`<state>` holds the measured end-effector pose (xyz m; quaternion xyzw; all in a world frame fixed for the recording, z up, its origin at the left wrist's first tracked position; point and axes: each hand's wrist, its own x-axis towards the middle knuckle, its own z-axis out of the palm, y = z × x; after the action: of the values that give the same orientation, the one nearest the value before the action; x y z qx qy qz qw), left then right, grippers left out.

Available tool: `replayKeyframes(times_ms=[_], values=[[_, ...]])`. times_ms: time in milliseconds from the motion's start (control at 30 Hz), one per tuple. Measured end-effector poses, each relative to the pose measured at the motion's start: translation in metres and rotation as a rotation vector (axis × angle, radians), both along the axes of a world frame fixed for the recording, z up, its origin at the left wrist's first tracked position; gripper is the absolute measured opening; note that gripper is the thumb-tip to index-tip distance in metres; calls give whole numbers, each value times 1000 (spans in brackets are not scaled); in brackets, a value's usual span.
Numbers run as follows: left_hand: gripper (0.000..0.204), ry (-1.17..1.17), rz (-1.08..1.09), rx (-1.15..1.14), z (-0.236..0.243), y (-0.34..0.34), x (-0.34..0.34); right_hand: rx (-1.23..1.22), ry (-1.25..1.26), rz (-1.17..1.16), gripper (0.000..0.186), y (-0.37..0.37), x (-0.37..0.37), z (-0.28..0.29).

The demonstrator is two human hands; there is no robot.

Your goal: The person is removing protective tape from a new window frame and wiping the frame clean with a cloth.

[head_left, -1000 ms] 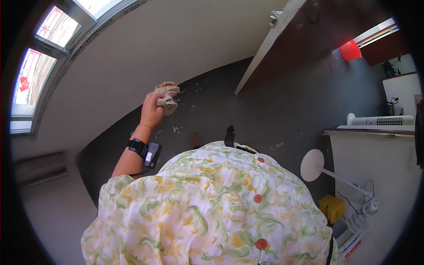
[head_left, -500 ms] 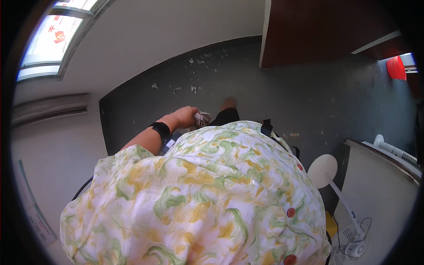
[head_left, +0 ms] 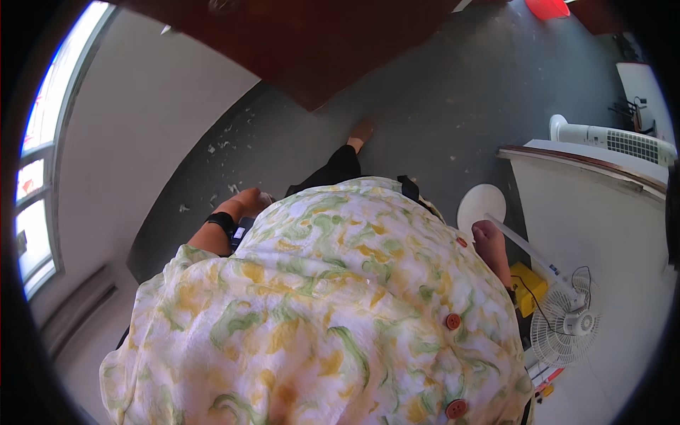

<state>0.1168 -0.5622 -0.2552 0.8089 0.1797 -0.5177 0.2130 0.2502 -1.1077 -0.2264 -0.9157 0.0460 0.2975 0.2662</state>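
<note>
My left hand [head_left: 246,202] hangs low at my left side, its fingers closed round a crumpled pale cloth [head_left: 267,199]. Only a small bit of the cloth shows past the fingers; my patterned shirt [head_left: 340,283] hides the rest. Down at my right side is my right hand [head_left: 489,243], fingers curled in, with nothing visible in it. In the picture it overlaps the round white base of a standing fan [head_left: 482,205]; I cannot tell that they touch. One foot [head_left: 361,131] is stepped forward on the grey floor.
A dark red door [head_left: 312,42] stands ahead. Pale scraps [head_left: 230,145] litter the floor by the left wall. On the right are a white counter [head_left: 581,205] with a white tower-shaped appliance [head_left: 613,142] on it, a yellow box [head_left: 530,283] and a far red bucket [head_left: 547,8].
My view has turned right, and the door and counter are nearer. The left hand has drawn back to my side with the cloth. My right hand has come into view.
</note>
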Motion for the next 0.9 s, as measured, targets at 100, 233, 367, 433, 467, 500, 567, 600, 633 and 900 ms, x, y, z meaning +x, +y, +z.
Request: replayKeyframes(times_ms=[100, 233, 367, 433, 467, 500, 567, 600, 633, 900], values=[[48, -78, 43, 112, -59, 34, 43, 11, -73, 4, 18, -4, 38, 17], [42, -343, -100, 46, -65, 22, 141, -93, 67, -131, 20, -35, 31, 23], [37, -292, 123, -68, -34, 6, 239, -55, 140, -235, 23, -34, 51, 16], [37, -294, 14, -52, -38, -4, 278, 44, 321, -477, 23, -44, 43, -9], [37, -292, -81, -47, -38, -18, 294, 50, 320, -507, 23, -59, 20, -34], [37, -297, -114, -55, -28, -32, 319, 76, 327, -540, 23, -73, -7, -66], [38, -225, -102, -76, 4, -64, 363, 126, 337, -574, 24, -93, -24, -100], [38, -246, -117, -64, 6, -74, 378, 126, 354, -571, 23, -97, -19, -108], [38, -222, -85, -40, 3, -81, 391, 123, 370, -565, 23, -105, -12, -115], [59, -436, 35, 143, 16, -153, 497, 38, 252, -407, 22, -219, 172, -128]])
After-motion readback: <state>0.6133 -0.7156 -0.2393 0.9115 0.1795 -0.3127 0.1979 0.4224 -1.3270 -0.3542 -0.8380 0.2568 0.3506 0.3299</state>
